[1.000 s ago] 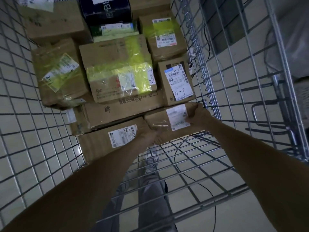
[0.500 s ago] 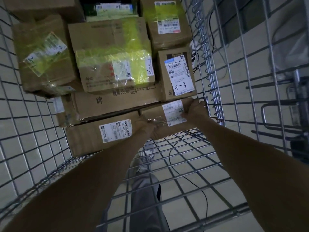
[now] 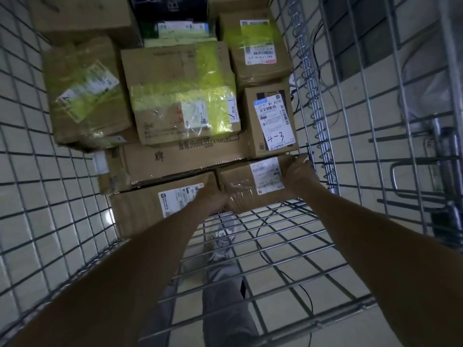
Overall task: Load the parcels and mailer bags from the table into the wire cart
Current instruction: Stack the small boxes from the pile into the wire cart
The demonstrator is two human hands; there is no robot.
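Observation:
I look down into the wire cart (image 3: pixel 263 249), which holds several cardboard parcels. A small brown parcel (image 3: pixel 240 189) with a white label lies at the near right of the stack, on the cart's wire floor. My left hand (image 3: pixel 213 199) grips its near left corner. My right hand (image 3: pixel 298 171) grips its right end, close to the cart's right wall. To its left lies a longer box (image 3: pixel 150 209) with a white label. Above them sit a long flat box (image 3: pixel 185 159), a yellow-taped box (image 3: pixel 180 96) and a box marked 4-3 (image 3: pixel 271 121).
Wire mesh walls stand at the left (image 3: pixel 37 171) and right (image 3: pixel 350 121). The near half of the cart floor is bare wire, with my legs and a shoe (image 3: pixel 223 234) visible below. A black cable (image 3: pixel 288 276) runs on the tiled floor. More parcels fill the far end.
The small parcel has gone down and in against the stack, beside the longer box. Both hands stayed on it. My view moved closer to the cart.

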